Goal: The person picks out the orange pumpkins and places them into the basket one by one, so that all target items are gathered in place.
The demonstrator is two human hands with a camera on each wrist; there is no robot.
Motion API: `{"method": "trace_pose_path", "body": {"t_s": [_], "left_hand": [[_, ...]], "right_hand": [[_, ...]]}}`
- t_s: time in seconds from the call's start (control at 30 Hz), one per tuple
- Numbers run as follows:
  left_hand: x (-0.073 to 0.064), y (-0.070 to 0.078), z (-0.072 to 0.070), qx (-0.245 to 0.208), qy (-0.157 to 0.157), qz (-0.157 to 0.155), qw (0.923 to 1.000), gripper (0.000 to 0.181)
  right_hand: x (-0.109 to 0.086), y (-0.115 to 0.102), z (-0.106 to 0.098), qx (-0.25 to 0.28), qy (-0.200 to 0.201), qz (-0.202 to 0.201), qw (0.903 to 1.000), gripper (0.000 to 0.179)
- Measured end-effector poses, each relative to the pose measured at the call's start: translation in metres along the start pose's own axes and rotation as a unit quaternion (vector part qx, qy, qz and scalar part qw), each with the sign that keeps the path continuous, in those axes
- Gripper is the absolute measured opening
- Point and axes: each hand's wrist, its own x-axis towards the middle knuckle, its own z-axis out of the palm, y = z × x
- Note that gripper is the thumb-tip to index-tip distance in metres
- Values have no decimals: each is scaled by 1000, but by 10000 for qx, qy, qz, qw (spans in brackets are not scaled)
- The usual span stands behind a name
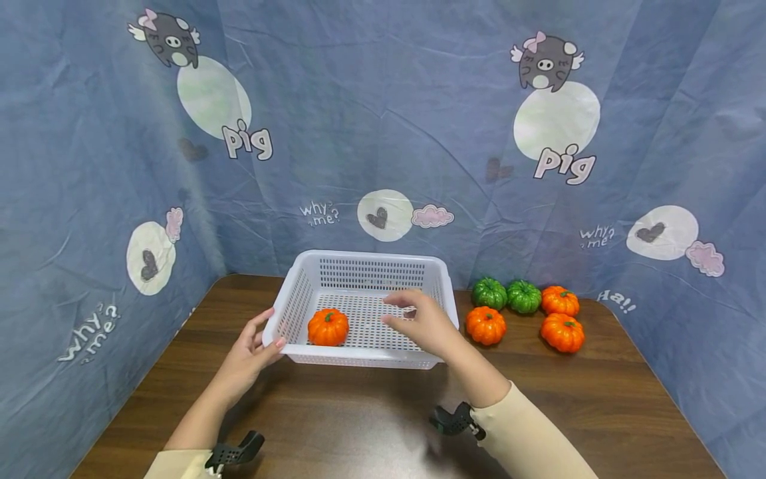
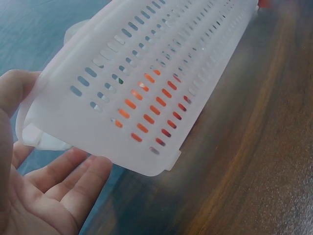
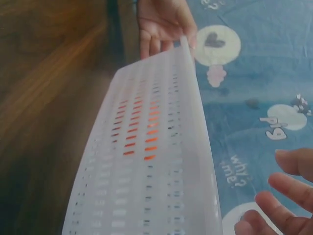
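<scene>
A white slotted plastic basket (image 1: 359, 357) stands on the table, with one orange pumpkin (image 1: 328, 327) inside at its left. My left hand (image 1: 247, 356) grips the basket's near left corner, thumb on the rim; in the left wrist view the fingers (image 2: 93, 183) reach under and along the basket's end. Over the basket's right half hovers my right hand (image 1: 421, 324), fingers parted and slightly bent, holding nothing. The right wrist view shows the right hand's spread fingers (image 3: 288, 191) beside the basket wall (image 3: 146, 132), apart from it.
Right of the basket sit two green pumpkins (image 1: 523, 297) and several orange pumpkins (image 1: 562, 332) on the brown wooden table (image 1: 359, 426). A blue cloth (image 1: 383, 133) with pig prints hangs behind the table and on both sides.
</scene>
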Motion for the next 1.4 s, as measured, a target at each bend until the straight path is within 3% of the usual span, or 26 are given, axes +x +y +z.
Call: {"method": "trace_pose_path", "body": {"t_s": [0.6, 0.97, 1.4], "left_hand": [[-1, 3, 0, -206, -49, -19, 9998, 75], [-1, 4, 1, -138, 0, -111, 9998, 77], [0, 0, 0, -149, -23, -108, 9998, 76]], "right_hand": [[-36, 27, -42, 81, 816, 167, 9965, 29], [-55, 51, -56, -70, 1187, 127, 9928, 27], [-75, 78, -72, -128, 1574, 599, 9856, 28]]}}
